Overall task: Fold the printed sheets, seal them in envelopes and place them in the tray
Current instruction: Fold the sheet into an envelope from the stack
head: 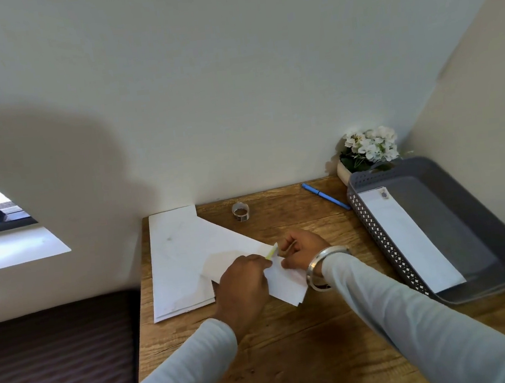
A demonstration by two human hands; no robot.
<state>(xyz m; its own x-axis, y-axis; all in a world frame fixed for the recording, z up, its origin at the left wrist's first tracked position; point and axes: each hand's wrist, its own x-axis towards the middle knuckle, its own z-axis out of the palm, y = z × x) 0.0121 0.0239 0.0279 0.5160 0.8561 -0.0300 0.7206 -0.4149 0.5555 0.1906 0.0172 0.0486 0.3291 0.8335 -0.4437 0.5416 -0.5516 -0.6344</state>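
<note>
A white envelope (241, 246) lies slanted across the wooden desk (293, 344), partly on a stack of white sheets (177, 263). My left hand (244, 283) pinches a thin yellow-white strip (271, 251) at the envelope's right end. My right hand (303, 248), a metal bangle on its wrist, presses down on the same end with curled fingers. A grey perforated tray (480, 215) at the right holds one white envelope (407, 236).
A small tape roll (241, 212) and a blue pen (325, 196) lie near the back of the desk. A pot of white flowers (366, 153) stands in the corner behind the tray. Walls close the back and right; brown bedding (54, 365) lies left.
</note>
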